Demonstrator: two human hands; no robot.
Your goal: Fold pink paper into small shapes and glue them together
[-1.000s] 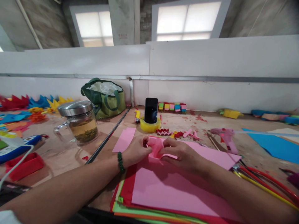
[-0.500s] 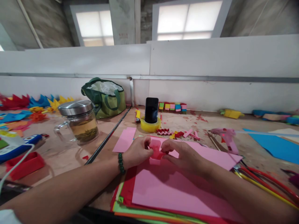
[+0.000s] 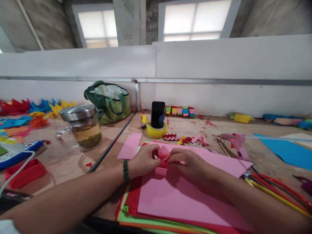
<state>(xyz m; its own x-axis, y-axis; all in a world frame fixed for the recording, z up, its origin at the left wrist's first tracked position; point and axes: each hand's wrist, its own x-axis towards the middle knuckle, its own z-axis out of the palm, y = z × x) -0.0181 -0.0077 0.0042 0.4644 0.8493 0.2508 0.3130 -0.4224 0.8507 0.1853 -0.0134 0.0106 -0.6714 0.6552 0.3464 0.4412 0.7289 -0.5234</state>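
Observation:
Between my two hands is a small folded pink paper box [image 3: 161, 171], its far flap raised to a point. My left hand [image 3: 146, 160], with a green bead bracelet at the wrist, pinches the box's left side. The fingers of my right hand [image 3: 186, 161] are closed on its right side, bending the paper near the top. Below lies a large pink paper sheet [image 3: 180, 201] on a stack of red, green and orange sheets. Part of the box is hidden behind my fingers.
A phone [image 3: 158, 114] leans upright in a yellow tape roll [image 3: 156, 131]. To the right lie a pink glue gun [image 3: 235, 141] and scissors-like red and yellow handles [image 3: 275, 191]. A glass tea mug [image 3: 84, 130], green bag [image 3: 112, 105] and red paper tray [image 3: 25, 175] stand left.
The box's far flap has gone from a flatter shape to a raised point. My right fingers have shifted slightly inward over the paper, while both hands keep hold.

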